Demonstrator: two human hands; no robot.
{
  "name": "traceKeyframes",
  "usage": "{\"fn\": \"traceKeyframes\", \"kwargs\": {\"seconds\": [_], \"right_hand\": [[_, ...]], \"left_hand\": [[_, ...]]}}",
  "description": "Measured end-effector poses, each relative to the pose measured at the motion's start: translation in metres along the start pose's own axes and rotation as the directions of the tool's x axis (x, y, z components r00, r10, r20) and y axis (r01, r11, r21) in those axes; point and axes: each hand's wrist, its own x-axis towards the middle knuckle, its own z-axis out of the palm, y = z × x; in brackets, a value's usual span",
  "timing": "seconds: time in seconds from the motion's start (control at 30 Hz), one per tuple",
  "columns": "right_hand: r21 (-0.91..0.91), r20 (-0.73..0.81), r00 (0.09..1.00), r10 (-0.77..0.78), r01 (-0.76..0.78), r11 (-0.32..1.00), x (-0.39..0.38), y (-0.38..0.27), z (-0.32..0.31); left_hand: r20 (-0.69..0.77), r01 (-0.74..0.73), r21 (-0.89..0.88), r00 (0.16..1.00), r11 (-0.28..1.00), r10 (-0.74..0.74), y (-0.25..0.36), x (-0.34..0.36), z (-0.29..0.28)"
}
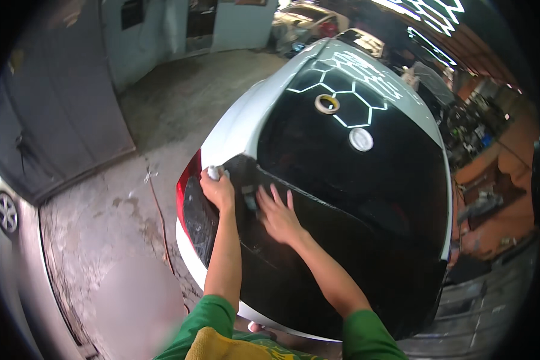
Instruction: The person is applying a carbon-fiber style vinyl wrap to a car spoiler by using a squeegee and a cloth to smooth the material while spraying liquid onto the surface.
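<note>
A white car's dark rear lid (342,264) lies in front of me, its surface dull black with dusty, scuffed patches near the left edge. My left hand (218,189) is closed around a small white wad (214,172), perhaps cloth or paper, above the red tail light (189,186). Fingers spread, my right hand (279,217) rests on or just over the black surface near the lid's upper left part. A small greyish patch (250,198) shows beside its fingertips; I cannot tell what it is.
On the rear window (354,174) sit a roll of tape (327,104) and a white round disc (361,139). A hose or cable (161,222) runs along the concrete floor at left. Grey metal doors (66,90) stand beyond it, and another car's wheel (6,212) shows far left.
</note>
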Motion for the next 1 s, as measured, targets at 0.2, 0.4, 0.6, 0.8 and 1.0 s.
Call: {"fn": "traceKeyframes", "kwargs": {"seconds": [0.2,0.4,0.6,0.8,1.0], "right_hand": [[-0.151,0.072,0.905,0.42,-0.406,0.901,-0.23,0.038,-0.053],[0.396,-0.322,0.271,0.907,-0.832,0.389,-0.459,0.054,-0.088],[0.624,-0.328,0.11,0.938,-0.721,0.303,-0.506,0.039,-0.05],[0.512,-0.374,0.172,0.911,-0.781,0.357,-0.485,0.038,-0.054],[0.503,-0.377,0.16,0.912,-0.792,0.347,-0.484,0.034,-0.056]], "left_hand": [[0.079,-0.195,0.129,0.979,0.972,0.186,0.007,-0.007,0.006],[0.361,-0.696,0.213,0.709,0.686,0.606,0.022,-0.025,0.03],[0.878,-0.918,0.039,0.22,0.395,0.425,0.039,-0.072,0.043],[0.872,-0.786,-0.427,-0.226,0.447,0.435,0.05,-0.302,0.032],[0.576,-0.521,-0.804,-0.56,0.286,0.596,0.051,-0.407,0.002]]}}
